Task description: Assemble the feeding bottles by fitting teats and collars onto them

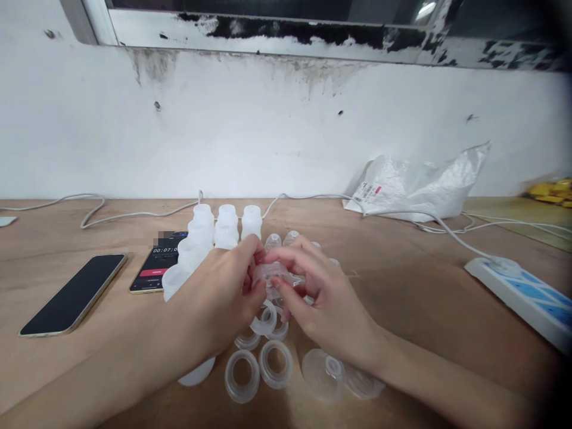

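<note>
My left hand and my right hand meet over the middle of a wooden table. Together they pinch a small translucent plastic part, fingers closed on it from both sides. Below the hands lie several clear plastic rings and round lids. Behind the left hand stand several white plastic bottles in rows. A few clear caps show beyond the fingertips.
A dark phone and a second phone showing a timer lie at the left. White cables run along the wall. A plastic bag sits back right, a power strip at the right edge.
</note>
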The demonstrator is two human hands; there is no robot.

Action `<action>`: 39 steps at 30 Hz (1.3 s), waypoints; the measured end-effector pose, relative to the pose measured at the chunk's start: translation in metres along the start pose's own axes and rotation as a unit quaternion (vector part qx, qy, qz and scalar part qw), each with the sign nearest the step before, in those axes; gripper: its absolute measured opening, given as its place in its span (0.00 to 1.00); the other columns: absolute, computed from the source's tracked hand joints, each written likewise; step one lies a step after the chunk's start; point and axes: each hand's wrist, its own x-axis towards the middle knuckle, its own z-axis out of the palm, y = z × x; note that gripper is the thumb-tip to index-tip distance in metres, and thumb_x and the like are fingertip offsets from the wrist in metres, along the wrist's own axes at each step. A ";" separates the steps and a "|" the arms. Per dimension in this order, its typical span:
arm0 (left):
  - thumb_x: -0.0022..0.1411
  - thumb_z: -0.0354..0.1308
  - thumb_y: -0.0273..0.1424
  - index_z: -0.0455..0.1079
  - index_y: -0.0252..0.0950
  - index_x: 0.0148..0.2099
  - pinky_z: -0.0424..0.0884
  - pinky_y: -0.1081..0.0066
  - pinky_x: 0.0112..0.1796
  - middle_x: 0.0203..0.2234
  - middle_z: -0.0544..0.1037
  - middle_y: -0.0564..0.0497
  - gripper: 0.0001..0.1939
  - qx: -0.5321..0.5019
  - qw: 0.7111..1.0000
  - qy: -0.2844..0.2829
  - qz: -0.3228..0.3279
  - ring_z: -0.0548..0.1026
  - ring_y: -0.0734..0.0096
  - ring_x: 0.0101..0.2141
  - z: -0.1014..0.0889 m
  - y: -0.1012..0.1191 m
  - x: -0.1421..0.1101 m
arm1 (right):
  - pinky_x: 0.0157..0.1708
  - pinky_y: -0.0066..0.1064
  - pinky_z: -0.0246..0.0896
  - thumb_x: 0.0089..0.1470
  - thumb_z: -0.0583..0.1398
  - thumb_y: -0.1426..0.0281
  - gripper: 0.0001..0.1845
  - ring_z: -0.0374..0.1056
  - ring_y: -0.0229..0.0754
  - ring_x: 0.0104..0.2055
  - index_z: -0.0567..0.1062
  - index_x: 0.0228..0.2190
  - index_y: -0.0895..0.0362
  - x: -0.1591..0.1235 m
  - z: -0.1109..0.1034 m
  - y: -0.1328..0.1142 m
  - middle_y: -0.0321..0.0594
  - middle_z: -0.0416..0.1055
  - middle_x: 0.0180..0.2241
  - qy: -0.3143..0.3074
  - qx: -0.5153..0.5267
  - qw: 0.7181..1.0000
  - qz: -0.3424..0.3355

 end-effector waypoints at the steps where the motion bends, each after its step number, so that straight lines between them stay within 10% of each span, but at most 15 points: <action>1: 0.54 0.48 0.24 0.56 0.38 0.31 0.58 0.75 0.21 0.19 0.67 0.57 0.04 0.000 1.000 0.004 0.004 0.65 0.75 0.21 0.000 0.000 0.000 | 0.26 0.26 0.69 0.53 0.52 0.78 0.15 0.63 0.35 0.33 0.68 0.40 0.51 0.000 0.000 0.001 0.37 0.59 0.34 0.003 -0.010 1.000 -0.013; 6: 0.56 0.51 0.29 0.55 0.39 0.32 0.61 0.74 0.22 0.21 0.70 0.56 0.05 -0.018 0.999 0.024 -0.016 0.67 0.73 0.23 -0.006 0.001 0.002 | 0.26 0.25 0.68 0.52 0.56 0.74 0.12 0.66 0.35 0.35 0.65 0.40 0.52 0.003 -0.003 0.007 0.38 0.61 0.39 0.053 0.032 0.997 -0.052; 12: 0.55 0.52 0.27 0.54 0.39 0.33 0.65 0.74 0.26 0.24 0.73 0.57 0.07 -0.116 0.992 0.034 -0.032 0.70 0.75 0.24 -0.013 0.000 0.005 | 0.25 0.25 0.66 0.47 0.61 0.69 0.10 0.67 0.37 0.34 0.65 0.32 0.55 0.013 -0.010 0.007 0.37 0.65 0.31 0.026 0.155 0.985 0.064; 21: 0.52 0.51 0.24 0.55 0.39 0.31 0.61 0.75 0.23 0.23 0.70 0.56 0.08 0.000 0.998 0.060 -0.023 0.67 0.73 0.23 0.002 -0.006 0.003 | 0.30 0.26 0.66 0.49 0.54 0.78 0.08 0.69 0.36 0.32 0.65 0.34 0.55 0.003 -0.002 0.008 0.35 0.70 0.31 0.047 -0.044 0.997 -0.047; 39: 0.50 0.50 0.24 0.54 0.39 0.26 0.54 0.77 0.18 0.15 0.64 0.60 0.07 0.084 0.995 0.049 0.012 0.64 0.76 0.16 -0.003 0.007 0.000 | 0.29 0.27 0.64 0.48 0.53 0.81 0.09 0.67 0.33 0.26 0.63 0.31 0.55 0.000 -0.001 0.006 0.33 0.68 0.27 0.079 -0.096 0.990 -0.071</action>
